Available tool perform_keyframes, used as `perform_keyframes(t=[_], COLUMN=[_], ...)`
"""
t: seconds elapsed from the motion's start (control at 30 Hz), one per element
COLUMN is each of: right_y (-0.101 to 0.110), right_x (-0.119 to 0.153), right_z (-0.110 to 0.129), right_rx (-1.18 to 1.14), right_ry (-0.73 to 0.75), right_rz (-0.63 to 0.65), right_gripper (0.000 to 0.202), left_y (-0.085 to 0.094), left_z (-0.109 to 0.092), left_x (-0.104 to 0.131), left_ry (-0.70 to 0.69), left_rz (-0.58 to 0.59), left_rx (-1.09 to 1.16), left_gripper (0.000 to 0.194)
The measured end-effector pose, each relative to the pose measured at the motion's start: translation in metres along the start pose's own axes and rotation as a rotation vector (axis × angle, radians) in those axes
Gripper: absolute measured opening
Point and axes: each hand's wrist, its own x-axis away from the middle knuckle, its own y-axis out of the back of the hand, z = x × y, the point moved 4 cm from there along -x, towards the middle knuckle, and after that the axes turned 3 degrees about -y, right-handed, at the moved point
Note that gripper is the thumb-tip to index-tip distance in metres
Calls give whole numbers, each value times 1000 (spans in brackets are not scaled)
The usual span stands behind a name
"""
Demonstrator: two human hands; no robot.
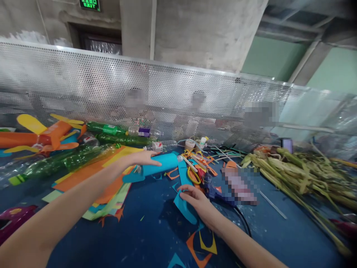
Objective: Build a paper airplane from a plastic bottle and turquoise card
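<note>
A bottle wrapped in blue paper (164,163) lies on its side, its clear neck pointing right. My left hand (142,158) is closed over its left part, and some of the fingers are hidden. A blue paper flap (134,175) sticks out at the bottle's left end. My right hand (198,203) pinches a curved blue paper piece (184,208) between thumb and fingers, lower and to the right of the bottle. Between the hands and the clutter stands another blue paper strip (184,173). Scissors with yellow handles (193,175) lie just beyond my right hand.
A blue glue gun (216,191) with a black cord lies right of my hand. Coloured paper sheets (92,186), green bottles (83,158) and an orange bottle model (55,134) are on the left. Dried husks (295,175) cover the right. A perforated metal screen (167,85) stands behind.
</note>
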Motion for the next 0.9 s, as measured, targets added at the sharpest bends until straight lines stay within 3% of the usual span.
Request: perform_keyframes(t=[0.1,0.23,0.57,0.77,0.9], right_y=[0,1,10,8,7], right_x=[2,4,0,1,2], right_z=[3,4,3,0,-2], right_rx=[-25,-61,16,-61,-94], right_ry=[-12,-45,-82,-183,-222], right_rz=[-18,-41,-41,-58,-58], right_gripper=[30,30,31,34,32], left_y=[1,-10,-34,-44,-50], left_z=[-7,-18,-42,-51,-50], left_x=[16,32,45,51,50], left_ry=[44,118,66,31,27], left_rz=[49,125,217,244,246], left_rx=[59,291,-69,-64,-96], left_gripper=[67,70,85,80,91])
